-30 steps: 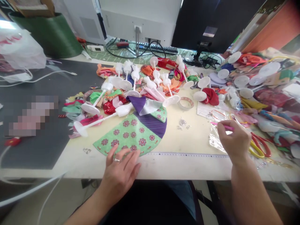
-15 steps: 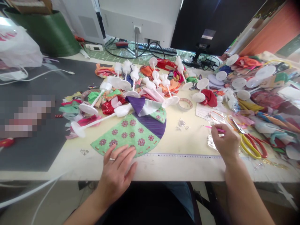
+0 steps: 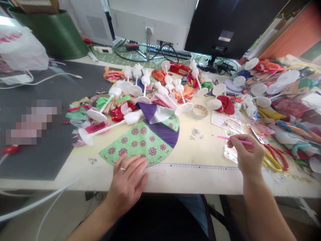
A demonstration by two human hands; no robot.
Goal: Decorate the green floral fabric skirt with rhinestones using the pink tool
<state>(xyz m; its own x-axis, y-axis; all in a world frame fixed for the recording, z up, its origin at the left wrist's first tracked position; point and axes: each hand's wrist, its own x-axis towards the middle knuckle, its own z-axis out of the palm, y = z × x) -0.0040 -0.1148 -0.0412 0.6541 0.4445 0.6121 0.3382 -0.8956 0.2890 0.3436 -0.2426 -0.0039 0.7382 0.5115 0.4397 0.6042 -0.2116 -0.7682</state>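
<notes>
My left hand (image 3: 129, 177) lies with its fingers stretched over the lower edge of a green flowered fabric skirt (image 3: 135, 142). A purple striped panel (image 3: 167, 132) joins the green part. The skirt is spread flat around a white doll stand (image 3: 105, 129) lying on its side. My right hand (image 3: 247, 155) pinches a thin pink stick (image 3: 235, 139) above the table, its tip pointing left. Between the hands sits a small heap of shiny rhinestone-like bits (image 3: 197, 133). Another little cluster of shiny bits (image 3: 92, 161) lies left of the skirt.
Scissors (image 3: 274, 157) with red and yellow handles lie beside my right hand. A tape roll (image 3: 200, 111) and several white stands with bright fabrics (image 3: 145, 85) fill the back. More dressed stands (image 3: 276, 97) pile up at right. A printed ruler strip (image 3: 200, 167) runs along the front.
My right hand has turned and shifted slightly right, and more of the pink stick now shows. My left hand stays on the green fabric. The whole view has shifted a little.
</notes>
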